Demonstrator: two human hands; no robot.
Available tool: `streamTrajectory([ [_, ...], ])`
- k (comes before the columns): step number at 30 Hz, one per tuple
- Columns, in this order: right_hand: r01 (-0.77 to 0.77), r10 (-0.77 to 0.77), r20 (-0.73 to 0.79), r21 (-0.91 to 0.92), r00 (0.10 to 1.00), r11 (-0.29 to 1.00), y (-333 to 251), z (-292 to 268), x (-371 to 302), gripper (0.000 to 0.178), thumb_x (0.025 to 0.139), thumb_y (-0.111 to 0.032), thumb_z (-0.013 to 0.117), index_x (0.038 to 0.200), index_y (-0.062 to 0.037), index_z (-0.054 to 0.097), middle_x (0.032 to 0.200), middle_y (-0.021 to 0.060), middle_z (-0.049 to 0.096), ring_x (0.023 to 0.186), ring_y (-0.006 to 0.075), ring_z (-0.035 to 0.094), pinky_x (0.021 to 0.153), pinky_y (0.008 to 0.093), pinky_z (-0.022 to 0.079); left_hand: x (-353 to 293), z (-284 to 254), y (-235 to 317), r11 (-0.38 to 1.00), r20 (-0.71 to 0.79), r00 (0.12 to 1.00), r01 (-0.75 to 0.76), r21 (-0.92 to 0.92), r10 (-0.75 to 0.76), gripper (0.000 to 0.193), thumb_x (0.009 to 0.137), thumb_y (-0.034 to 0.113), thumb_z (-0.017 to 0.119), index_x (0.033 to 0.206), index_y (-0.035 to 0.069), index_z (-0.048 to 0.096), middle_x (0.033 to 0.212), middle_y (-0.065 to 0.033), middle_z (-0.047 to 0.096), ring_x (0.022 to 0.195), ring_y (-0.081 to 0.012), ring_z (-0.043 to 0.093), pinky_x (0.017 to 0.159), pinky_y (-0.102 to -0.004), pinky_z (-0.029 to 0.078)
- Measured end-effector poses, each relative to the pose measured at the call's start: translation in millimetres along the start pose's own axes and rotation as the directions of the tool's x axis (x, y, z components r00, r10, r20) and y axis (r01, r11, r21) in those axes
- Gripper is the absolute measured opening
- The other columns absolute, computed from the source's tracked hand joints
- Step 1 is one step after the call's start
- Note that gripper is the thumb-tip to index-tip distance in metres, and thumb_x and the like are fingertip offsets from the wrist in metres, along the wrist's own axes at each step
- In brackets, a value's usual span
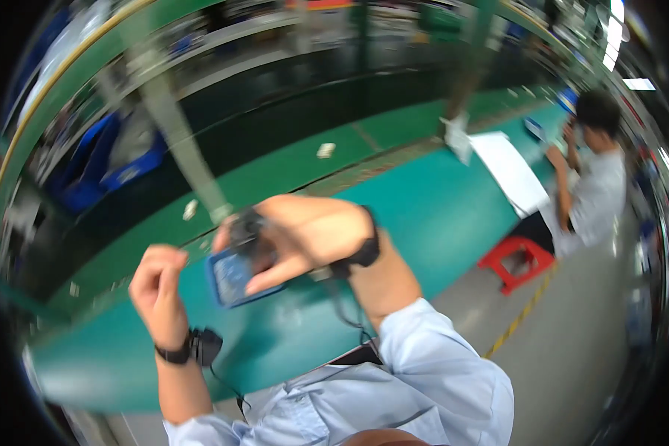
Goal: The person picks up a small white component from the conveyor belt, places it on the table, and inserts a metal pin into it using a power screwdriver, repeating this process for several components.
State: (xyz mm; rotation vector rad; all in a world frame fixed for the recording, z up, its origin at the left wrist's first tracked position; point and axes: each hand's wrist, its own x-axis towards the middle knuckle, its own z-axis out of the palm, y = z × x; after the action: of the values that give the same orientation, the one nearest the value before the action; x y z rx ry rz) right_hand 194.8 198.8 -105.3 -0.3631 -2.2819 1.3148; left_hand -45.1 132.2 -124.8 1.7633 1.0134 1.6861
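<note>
My right hand (pixel 316 230) reaches across a small blue tray (pixel 230 281) above the green table (pixel 297 327). Its thumb lies over the tray and the other fingers curl toward the far rim. A dark, blurred object (pixel 249 234) shows by these fingers; its kind and most of the tray's contents are unclear. Left of the tray, apart from it, my left hand (pixel 160 286) is raised with fingers curled together. Anything in its fingertips is too small to make out. Black bands with dark modules and cables sit on both wrists.
A green ledge (pixel 275 175) behind the table bears small pale pieces. Blue bins (pixel 134 160) stand at the left under green posts. To the right, a person (pixel 595 178) sits at the table near white sheets (pixel 509 167), with a red stool (pixel 516 264) nearby.
</note>
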Motion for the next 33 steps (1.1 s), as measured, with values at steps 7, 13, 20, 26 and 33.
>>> streamTrajectory([
  [7, -0.090, 0.077, -0.102, -0.128, 0.992, 0.988, -21, -6, 11, 0.053, 0.070, -0.013, 0.080, 0.116, -0.0045, 0.055, 0.104, 0.0060, 0.057, 0.091, 0.0136, 0.055, 0.077, 0.0277, 0.047, -12, -85, -96, 0.890, -0.222, 0.863, 0.450, -0.075, -0.454, 0.020, 0.088, 0.025, 0.063, 0.091, 0.005, 0.067, 0.086, -0.0020, 0.067, 0.078, -0.0097, 0.060, 0.070, -0.0246, 0.048],
  [13, -0.288, 0.293, -0.153, 0.054, 0.944, 0.956, -29, 6, 19, 0.050, 0.067, -0.003, 0.075, 0.113, -0.0033, 0.055, 0.099, 0.0046, 0.056, 0.092, 0.0128, 0.054, 0.080, 0.0254, 0.045, -58, -115, -171, 0.687, -0.148, 0.711, 0.572, -0.448, -0.688, 0.019, 0.090, 0.024, 0.062, 0.095, 0.006, 0.063, 0.093, -0.0024, 0.065, 0.080, -0.0084, 0.058, 0.073, -0.0222, 0.048],
  [20, -0.261, 0.260, -0.149, 0.016, 0.954, 0.965, -12, 4, 30, 0.047, 0.068, -0.005, 0.075, 0.111, -0.0028, 0.056, 0.098, 0.0056, 0.056, 0.091, 0.0131, 0.054, 0.080, 0.0254, 0.045, -67, -114, -176, 0.694, -0.139, 0.744, 0.515, -0.503, -0.653, 0.016, 0.090, 0.020, 0.061, 0.096, 0.005, 0.063, 0.091, -0.0028, 0.064, 0.077, -0.0081, 0.058, 0.071, -0.0211, 0.049],
  [26, -0.140, 0.150, -0.262, 0.058, 0.953, 0.988, -2, 12, 38, 0.047, 0.069, -0.011, 0.078, 0.110, -0.0031, 0.057, 0.096, 0.0070, 0.058, 0.090, 0.0144, 0.056, 0.079, 0.0268, 0.047, -63, -111, -170, 0.722, -0.117, 0.752, 0.559, -0.406, -0.648, 0.015, 0.089, 0.018, 0.062, 0.097, 0.005, 0.062, 0.093, -0.0036, 0.065, 0.078, -0.0085, 0.058, 0.073, -0.0213, 0.049],
  [33, 0.107, -0.047, -0.445, 0.110, 0.894, 0.988, 18, 28, 46, 0.061, 0.071, -0.027, 0.078, 0.118, 0.0007, 0.050, 0.087, 0.0086, 0.060, 0.084, 0.0179, 0.059, 0.079, 0.0319, 0.049, -58, -126, -181, 0.713, -0.117, 0.739, 0.576, -0.400, -0.663, 0.017, 0.089, 0.017, 0.062, 0.101, 0.005, 0.062, 0.090, -0.0030, 0.065, 0.075, -0.0080, 0.058, 0.068, -0.0217, 0.050],
])
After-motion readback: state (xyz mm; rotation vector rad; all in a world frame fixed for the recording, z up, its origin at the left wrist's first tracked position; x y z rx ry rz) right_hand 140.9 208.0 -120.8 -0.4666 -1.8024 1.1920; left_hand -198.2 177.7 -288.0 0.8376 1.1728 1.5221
